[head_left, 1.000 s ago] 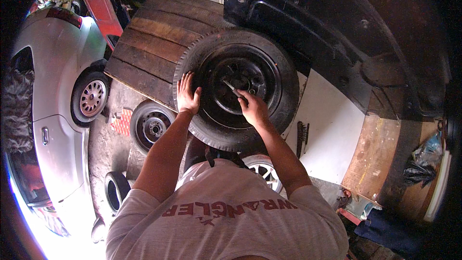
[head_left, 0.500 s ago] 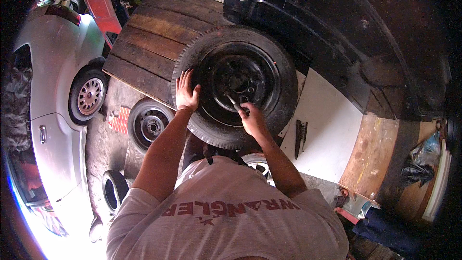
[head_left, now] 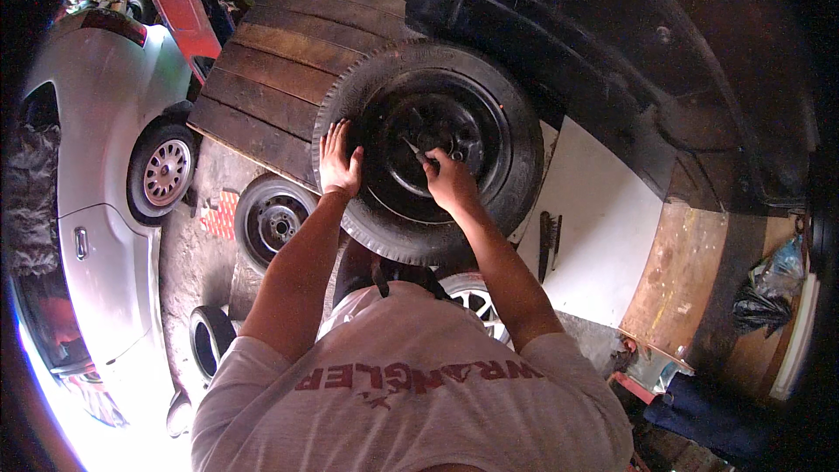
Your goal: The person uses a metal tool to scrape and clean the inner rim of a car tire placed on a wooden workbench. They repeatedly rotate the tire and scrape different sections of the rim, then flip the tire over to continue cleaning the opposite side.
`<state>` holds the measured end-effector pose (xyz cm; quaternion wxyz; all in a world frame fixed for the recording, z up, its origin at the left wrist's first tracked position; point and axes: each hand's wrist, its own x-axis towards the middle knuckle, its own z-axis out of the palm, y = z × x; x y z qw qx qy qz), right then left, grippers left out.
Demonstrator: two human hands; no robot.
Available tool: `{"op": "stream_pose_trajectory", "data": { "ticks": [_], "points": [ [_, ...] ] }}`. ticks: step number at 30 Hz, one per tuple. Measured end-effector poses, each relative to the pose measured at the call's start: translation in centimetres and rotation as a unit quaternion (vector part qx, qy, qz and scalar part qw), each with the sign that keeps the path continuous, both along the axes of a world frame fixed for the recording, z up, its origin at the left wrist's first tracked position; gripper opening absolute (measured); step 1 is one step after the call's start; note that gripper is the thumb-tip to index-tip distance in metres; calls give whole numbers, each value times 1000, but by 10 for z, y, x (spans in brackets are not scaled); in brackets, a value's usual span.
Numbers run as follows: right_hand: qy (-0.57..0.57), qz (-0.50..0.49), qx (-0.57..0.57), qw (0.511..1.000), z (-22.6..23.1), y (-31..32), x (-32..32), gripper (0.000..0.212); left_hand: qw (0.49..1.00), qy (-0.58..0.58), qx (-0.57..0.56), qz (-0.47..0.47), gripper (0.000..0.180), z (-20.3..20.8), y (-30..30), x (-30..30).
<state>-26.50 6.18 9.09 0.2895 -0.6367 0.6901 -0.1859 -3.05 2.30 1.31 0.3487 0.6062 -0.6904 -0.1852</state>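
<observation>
A large black tire (head_left: 511,192) mounted on a black steel rim (head_left: 393,153) lies flat on the wooden surface in front of me. My left hand (head_left: 341,162) rests on the tire's left sidewall, its fingers stretched out. Over the lower part of the rim, my right hand (head_left: 452,179) is closed around a small hand tool with a dark handle and a light pointed tip (head_left: 413,147). That tip points up and left, over the middle of the rim. Whether it touches the metal I cannot tell, and my fingers hide most of the handle.
Wooden planks (head_left: 288,52) extend behind the tire. On the white board (head_left: 603,227) to the right lie dark slim tools (head_left: 548,245). Below left are a spare wheel (head_left: 271,220) and a loose tire (head_left: 210,336). A silver car (head_left: 105,166) stands left; a dark panel (head_left: 603,52) rises at the right.
My right hand has moved up and slightly right across the rim, bringing the tool's tip nearer the rim's middle. My left hand stays on the tire.
</observation>
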Motion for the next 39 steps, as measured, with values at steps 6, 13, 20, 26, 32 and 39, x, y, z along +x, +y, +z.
{"op": "stream_pose_trajectory", "data": {
  "ticks": [6,13,20,26,32,39],
  "points": [
    [-66,36,-20,997,-9,14,-18,25,1000,-4,0,1,64,4,0,0],
    [-51,-27,23,998,-1,-9,5,25,1000,14,-4,-2,64,3,0,1],
    [-81,-19,5,997,-16,25,-11,23,1000,11,-17,0,64,-2,1,0],
    [-82,-21,-25,996,-9,1,-7,22,1000,8,-3,4,63,3,1,1],
    [-72,22,-83,994,-35,24,-7,23,1000,11,-9,2,63,1,-1,1],
    [-18,-7,-11,1000,-4,31,-5,23,1000,15,-7,-1,62,6,3,-1]
  ]
}}
